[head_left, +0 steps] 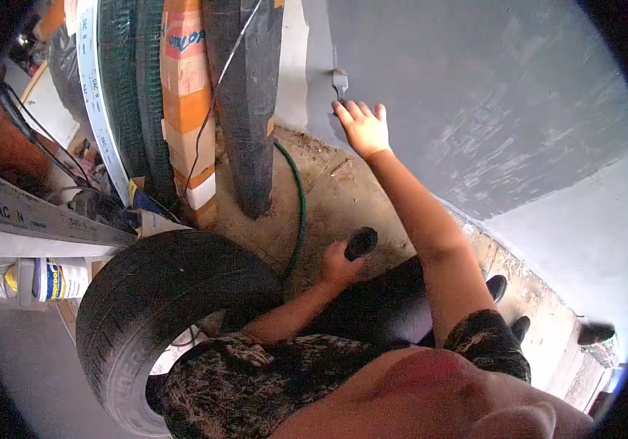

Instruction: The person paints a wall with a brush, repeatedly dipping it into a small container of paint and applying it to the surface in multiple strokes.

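Closest in, the left hand (339,268) curled around a dark round container (361,244), open floor (336,197) beyond! Farther out, the right hand's (367,136) slightly fanned fingers held the brush (339,80) at their tips, against the grey wall (431,80), near the paint's edge.

Extends the right arm (431,238) nearly straight, with the right hand (364,130) gripping at its fingertips. Holds the left hand (342,265) lower, with curled fingers.

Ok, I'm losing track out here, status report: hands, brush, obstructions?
Right hand on paintbrush, at the grey wall. Left hand gripping small black container. Green hose and tyre nearby; nothing visible blocking the paintbrush.
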`<control>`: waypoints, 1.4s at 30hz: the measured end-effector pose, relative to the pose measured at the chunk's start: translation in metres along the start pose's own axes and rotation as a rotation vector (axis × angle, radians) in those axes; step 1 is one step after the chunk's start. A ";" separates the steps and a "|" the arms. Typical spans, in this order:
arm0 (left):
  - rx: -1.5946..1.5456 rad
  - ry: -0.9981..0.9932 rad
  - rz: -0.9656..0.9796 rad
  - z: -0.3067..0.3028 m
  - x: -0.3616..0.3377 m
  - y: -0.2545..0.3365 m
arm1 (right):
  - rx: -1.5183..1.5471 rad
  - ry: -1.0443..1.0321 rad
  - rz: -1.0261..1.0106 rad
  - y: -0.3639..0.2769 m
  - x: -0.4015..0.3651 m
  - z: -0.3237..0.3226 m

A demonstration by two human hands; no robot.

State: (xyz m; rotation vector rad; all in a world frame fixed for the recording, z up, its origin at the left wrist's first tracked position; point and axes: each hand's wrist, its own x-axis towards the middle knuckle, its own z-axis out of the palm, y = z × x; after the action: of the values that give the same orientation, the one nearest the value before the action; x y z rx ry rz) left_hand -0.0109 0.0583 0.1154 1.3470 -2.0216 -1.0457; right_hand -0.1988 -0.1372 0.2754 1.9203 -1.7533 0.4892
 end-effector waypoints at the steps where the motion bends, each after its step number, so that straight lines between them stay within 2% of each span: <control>1: 0.024 -0.009 -0.022 -0.001 0.000 0.002 | 0.032 0.005 0.051 -0.004 -0.007 0.002; 2: 0.046 -0.018 -0.045 0.000 0.001 0.005 | 0.026 0.024 0.104 -0.009 -0.016 0.006; 4: 0.012 0.015 0.026 0.006 0.005 -0.002 | 0.049 0.236 -0.042 -0.013 -0.017 0.013; 6: 0.062 0.048 0.037 0.005 -0.010 -0.006 | 0.041 0.231 -0.054 -0.008 -0.005 0.009; 7: 0.119 0.089 0.031 0.004 -0.009 0.001 | 0.044 0.357 -0.005 -0.007 0.008 0.001; 8: 0.173 0.139 0.031 0.003 -0.004 0.007 | 0.061 0.380 0.051 -0.006 0.017 -0.002; 10: 0.136 0.036 -0.044 -0.004 0.000 0.009 | 0.017 0.391 0.128 -0.002 0.025 -0.002; 14: 0.128 -0.090 -0.129 -0.011 0.005 0.011 | 0.053 0.220 0.066 0.000 -0.003 0.046; 16: 0.190 0.012 -0.038 -0.003 0.002 -0.001 | -0.001 0.090 0.064 -0.005 -0.010 0.054; 17: 0.219 0.063 0.005 0.002 -0.001 -0.007 | 0.019 0.133 0.058 -0.006 -0.013 0.058; 22: 0.125 -0.027 -0.077 -0.003 0.003 -0.008 | 0.060 0.401 0.105 -0.009 0.018 0.015; 24: 0.107 -0.049 -0.113 -0.003 0.003 -0.004 | 0.019 0.355 0.151 -0.004 0.019 0.021; 26: 0.126 -0.046 -0.143 -0.002 0.004 -0.001 | 0.045 0.271 0.102 -0.005 0.004 0.039; 29: 0.179 0.070 -0.038 0.009 0.000 -0.015 | 0.007 0.147 0.049 -0.008 -0.020 0.073; 32: 0.099 -0.019 -0.096 0.010 0.002 -0.025 | 0.089 -0.024 0.080 -0.015 -0.027 0.081; 36: 0.056 -0.025 -0.117 -0.005 0.003 -0.002 | 0.076 0.198 0.098 -0.021 -0.006 0.050; 38: 0.024 0.026 -0.077 -0.009 0.003 0.010 | 0.030 0.206 0.097 -0.017 -0.002 0.050; 40: 0.042 -0.023 -0.099 -0.005 0.005 0.004 | -0.013 0.200 0.080 -0.013 -0.005 0.060; 42: 0.082 -0.013 -0.092 -0.002 0.003 -0.002 | 0.017 0.111 0.071 -0.015 -0.020 0.081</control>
State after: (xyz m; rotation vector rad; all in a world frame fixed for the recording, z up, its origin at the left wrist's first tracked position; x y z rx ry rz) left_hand -0.0100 0.0542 0.1147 1.4917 -2.0489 -1.0234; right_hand -0.1916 -0.1666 0.1963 1.8114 -1.7557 0.6254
